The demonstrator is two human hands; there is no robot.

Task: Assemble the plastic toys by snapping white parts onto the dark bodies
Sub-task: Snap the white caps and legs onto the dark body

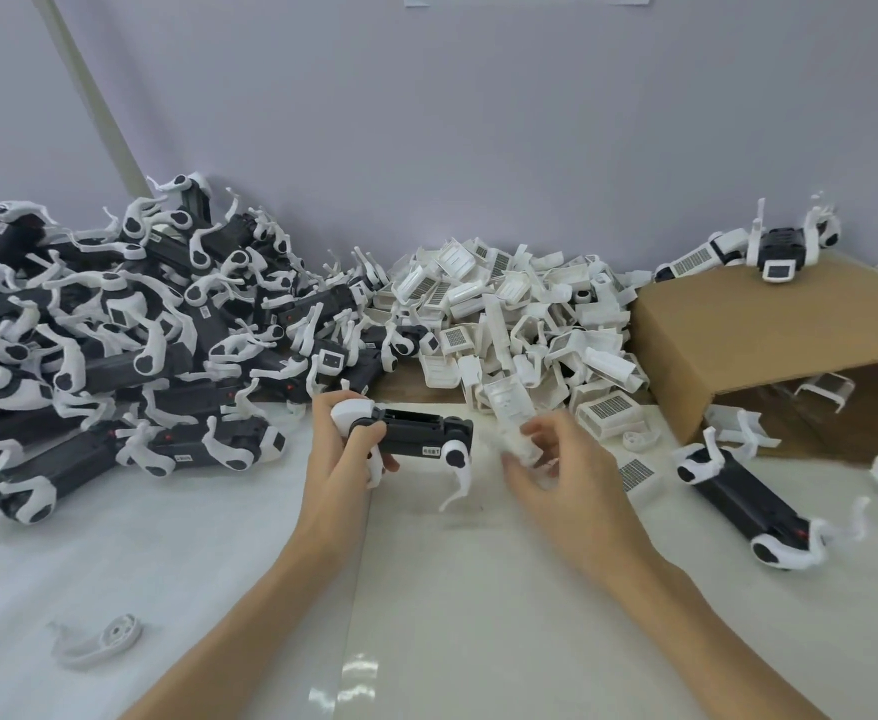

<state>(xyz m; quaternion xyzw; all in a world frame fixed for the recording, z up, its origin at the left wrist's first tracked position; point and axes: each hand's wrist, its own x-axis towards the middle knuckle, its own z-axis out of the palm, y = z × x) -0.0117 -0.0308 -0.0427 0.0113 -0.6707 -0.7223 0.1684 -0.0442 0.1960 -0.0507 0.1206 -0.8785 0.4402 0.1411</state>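
Note:
My left hand (340, 449) grips the left end of a dark toy body (416, 433) with white legs, holding it level just above the white table. To its right, my right hand (556, 462) holds a long white plastic part (512, 415), blurred, tilted up and away from the body's right end. A gap separates the white part from the dark body. Behind them lies a heap of white parts (514, 314).
A large pile of dark bodies with white legs (114, 330) fills the left of the table. A cardboard box (769, 335) lies on its side at the right, toys on top. One dark body (748, 501) lies at the right; a loose white leg (99, 639) at front left.

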